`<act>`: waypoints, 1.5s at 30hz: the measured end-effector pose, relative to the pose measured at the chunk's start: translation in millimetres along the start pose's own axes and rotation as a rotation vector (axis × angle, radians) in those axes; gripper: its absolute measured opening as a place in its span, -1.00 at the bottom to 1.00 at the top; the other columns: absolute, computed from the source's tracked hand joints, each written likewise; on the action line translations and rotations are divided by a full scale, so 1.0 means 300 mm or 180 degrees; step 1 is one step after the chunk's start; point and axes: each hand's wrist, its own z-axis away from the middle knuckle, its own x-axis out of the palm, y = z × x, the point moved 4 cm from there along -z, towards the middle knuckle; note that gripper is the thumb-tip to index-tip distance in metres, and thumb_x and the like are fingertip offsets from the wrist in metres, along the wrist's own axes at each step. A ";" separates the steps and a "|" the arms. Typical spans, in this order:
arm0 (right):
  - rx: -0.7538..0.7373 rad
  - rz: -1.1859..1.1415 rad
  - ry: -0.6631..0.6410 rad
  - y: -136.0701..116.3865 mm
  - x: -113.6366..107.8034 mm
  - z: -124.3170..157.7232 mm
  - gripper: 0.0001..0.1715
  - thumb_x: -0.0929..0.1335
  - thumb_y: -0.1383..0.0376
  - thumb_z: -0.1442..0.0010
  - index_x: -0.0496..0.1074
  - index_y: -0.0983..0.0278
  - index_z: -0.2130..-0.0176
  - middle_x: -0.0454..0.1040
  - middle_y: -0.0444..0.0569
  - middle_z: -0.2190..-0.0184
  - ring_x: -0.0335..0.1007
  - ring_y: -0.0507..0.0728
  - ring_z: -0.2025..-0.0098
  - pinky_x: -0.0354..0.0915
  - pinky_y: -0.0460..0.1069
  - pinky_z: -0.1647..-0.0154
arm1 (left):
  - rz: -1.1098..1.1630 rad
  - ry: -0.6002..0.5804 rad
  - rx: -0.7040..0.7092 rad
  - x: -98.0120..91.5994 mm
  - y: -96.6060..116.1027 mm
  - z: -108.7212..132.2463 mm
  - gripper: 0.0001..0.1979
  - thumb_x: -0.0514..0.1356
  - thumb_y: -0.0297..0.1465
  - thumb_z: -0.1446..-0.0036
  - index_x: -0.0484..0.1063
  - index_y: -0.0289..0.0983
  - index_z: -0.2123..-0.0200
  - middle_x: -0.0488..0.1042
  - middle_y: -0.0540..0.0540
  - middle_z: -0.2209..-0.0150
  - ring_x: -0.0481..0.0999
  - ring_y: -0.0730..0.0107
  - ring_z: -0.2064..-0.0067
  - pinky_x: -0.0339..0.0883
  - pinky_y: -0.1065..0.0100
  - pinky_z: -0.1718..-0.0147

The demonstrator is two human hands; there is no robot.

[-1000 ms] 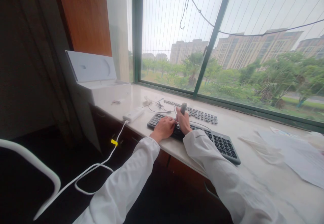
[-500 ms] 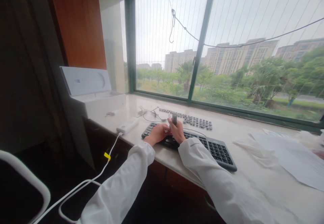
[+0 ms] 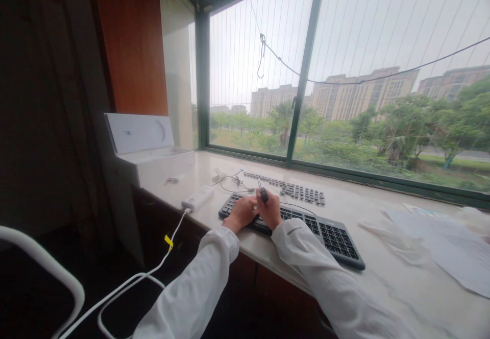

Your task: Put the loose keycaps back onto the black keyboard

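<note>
A dark full-size keyboard [image 3: 339, 239] lies along the table's front edge, many of its keycaps off and the switches bare. Above its left half, my right hand [image 3: 271, 211] is closed around a small tool with a stubby dark handle [image 3: 264, 194]; the tool's working end is hidden. My left hand [image 3: 241, 212] rests on the keyboard against the right one, its fingers pinched together; what they hold, if anything, is too small to make out. Behind the keyboard, loose dark keycaps [image 3: 304, 194] are laid out in rows.
A thin dark cable [image 3: 231, 179] coils behind the keyboard. Left of it sit a white power strip [image 3: 198, 197] and an open white box [image 3: 164, 163]. Crumpled tissue [image 3: 398, 239] and paper sheets [image 3: 451, 249] lie on the right. A window frame [image 3: 363, 175] borders the table's back.
My view has tilted up slightly, so everything sits lower in the picture. The dark handle in my right hand has tipped over from upright. Both hands stay together over the keyboard.
</note>
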 end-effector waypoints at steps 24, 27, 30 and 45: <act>-0.0521 0.1685 -0.1854 0.069 -0.159 -0.057 -0.72 0.34 0.17 -0.20 0.55 0.06 0.09 0.58 -0.09 0.45 0.52 0.15 0.36 0.17 -0.07 0.36 | 0.0481 0.0957 -0.0185 -0.028 -0.010 0.031 -0.63 -0.08 -0.18 -0.36 0.48 -0.17 0.15 0.51 -0.10 0.14 0.52 0.29 0.17 0.32 0.34 0.26; -0.0497 0.1411 -0.1692 0.067 -0.159 -0.059 -0.73 0.34 0.10 -0.21 0.57 0.08 0.13 0.59 -0.09 0.44 0.53 0.14 0.36 0.21 -0.08 0.34 | 0.0572 0.1074 -0.0154 -0.035 -0.011 0.035 -0.61 -0.10 -0.16 -0.37 0.48 -0.15 0.14 0.51 -0.08 0.13 0.53 0.30 0.19 0.32 0.35 0.29; -0.0373 0.1128 -0.1465 0.071 -0.161 -0.065 -0.67 0.34 0.04 -0.21 0.57 0.13 0.13 0.60 -0.08 0.43 0.53 0.14 0.35 0.26 -0.07 0.31 | 0.0702 0.1266 -0.0106 -0.049 -0.011 0.043 -0.63 -0.07 -0.14 -0.35 0.47 -0.11 0.07 0.49 -0.07 0.08 0.53 0.32 0.17 0.32 0.38 0.30; -0.0114 0.0764 -0.1165 0.092 -0.163 -0.068 -0.55 0.38 -0.04 -0.14 0.58 0.23 0.19 0.56 -0.09 0.48 0.46 0.10 0.42 0.25 -0.06 0.35 | 0.0935 0.1430 -0.0006 -0.063 -0.007 0.054 -0.68 0.02 -0.16 -0.32 0.45 -0.10 0.00 0.50 -0.05 0.06 0.52 0.41 0.25 0.31 0.42 0.32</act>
